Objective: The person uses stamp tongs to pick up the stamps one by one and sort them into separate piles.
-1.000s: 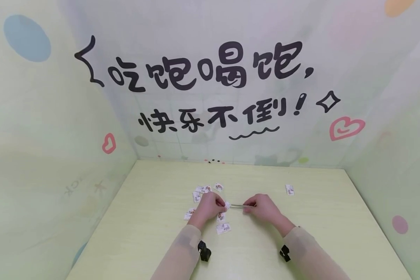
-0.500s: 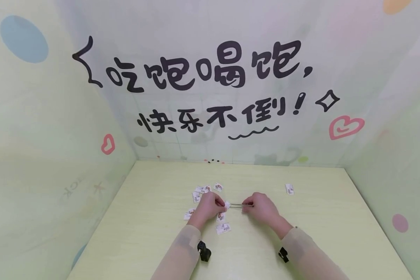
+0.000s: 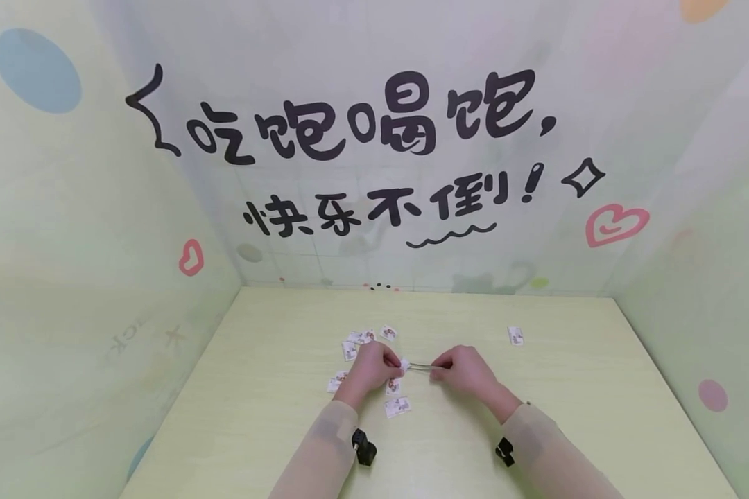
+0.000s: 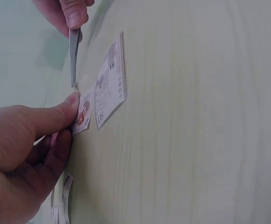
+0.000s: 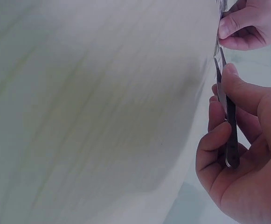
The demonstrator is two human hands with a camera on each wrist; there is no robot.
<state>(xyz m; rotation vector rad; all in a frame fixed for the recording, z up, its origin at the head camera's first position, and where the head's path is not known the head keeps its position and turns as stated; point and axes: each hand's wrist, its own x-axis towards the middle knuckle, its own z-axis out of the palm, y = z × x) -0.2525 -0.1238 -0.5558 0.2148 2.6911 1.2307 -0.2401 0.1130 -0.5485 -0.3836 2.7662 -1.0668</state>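
In the head view my left hand (image 3: 369,369) pinches a small white paper piece (image 3: 405,364), apparently a postage stamp, between thumb and fingers just above the table. My right hand (image 3: 468,374) holds metal tweezers (image 3: 421,366), which point left with their tips at that piece. The right wrist view shows the tweezers (image 5: 230,121) gripped between thumb and fingers, tips slightly apart. Below the left thumb in the left wrist view lie a stamp with an orange figure (image 4: 83,113) and a larger perforated stamp (image 4: 111,80). Whether the tips grip the held piece is hard to tell.
More stamps (image 3: 350,350) lie beyond and left of my left hand, with another stamp (image 3: 389,333) just behind. A single stamp (image 3: 515,336) sits far right on the pale wooden table (image 3: 574,388). Printed walls (image 3: 349,263) enclose its back and sides.
My right hand has shifted very slightly left, and the tweezers' angle differs a little. The left hand keeps its pinch in nearly the same place.
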